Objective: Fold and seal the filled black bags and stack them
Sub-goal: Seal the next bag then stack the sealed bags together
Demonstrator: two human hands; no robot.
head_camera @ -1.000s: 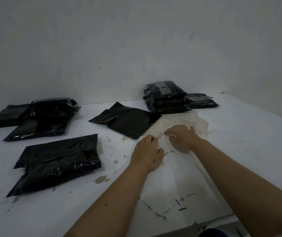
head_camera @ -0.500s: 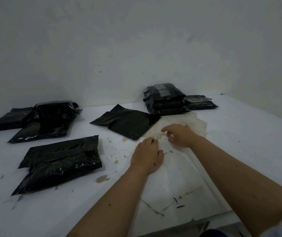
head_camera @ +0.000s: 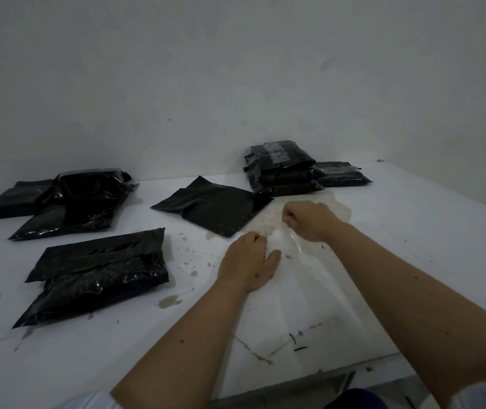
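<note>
A person's two bare arms reach over a white bench (head_camera: 413, 231). The left hand (head_camera: 247, 264) lies flat, fingers relaxed, pressing a clear plastic sheet (head_camera: 303, 290). The right hand (head_camera: 309, 219) has its fingers curled, pinching that sheet's far edge. A flat black bag (head_camera: 212, 209) lies just beyond the hands. Sealed bags are stacked (head_camera: 280, 169) at the back; more filled bags (head_camera: 97, 276) lie left.
</note>
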